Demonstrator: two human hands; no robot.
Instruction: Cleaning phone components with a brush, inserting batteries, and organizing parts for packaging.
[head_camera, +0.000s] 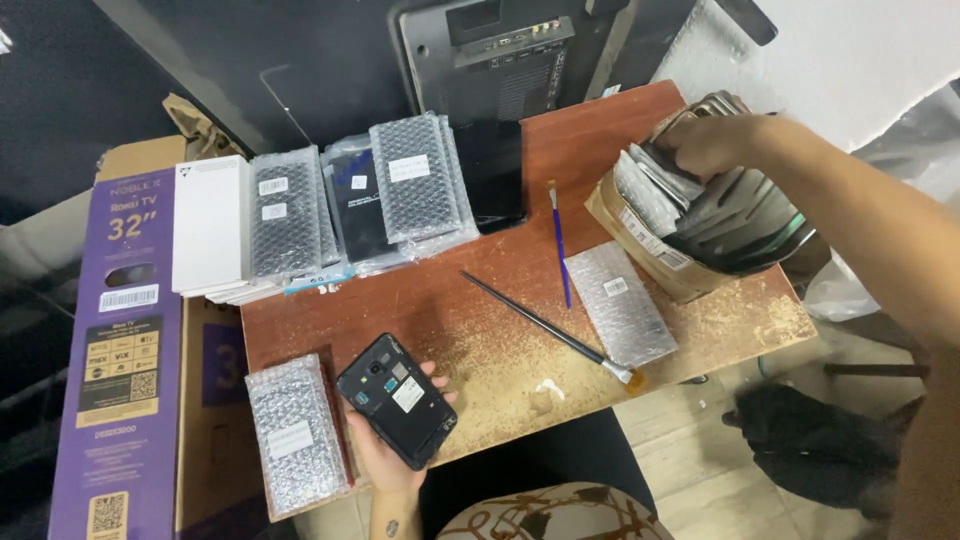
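The left hand (385, 455) cradles a black smartphone with its back cover off (397, 400), just above the near edge of the worn reddish wooden table (480, 320); beside it lies a bubble-wrapped flat packet (295, 435); the right hand (715, 145) reaches into an open cardboard box of silvery wrapped parts (690, 215), fingers (675, 155) on their tops; a long black-handled brush (550, 328), a blue-handled brush (558, 243) and another bubble-wrapped packet (620, 303) lie between.

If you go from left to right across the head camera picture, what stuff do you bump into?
Purple television box → white boxes → bubble-wrapped packet → opened black phone in the left hand → blue brush → flat bubble-wrap packet → stack of phone covers under the right hand.
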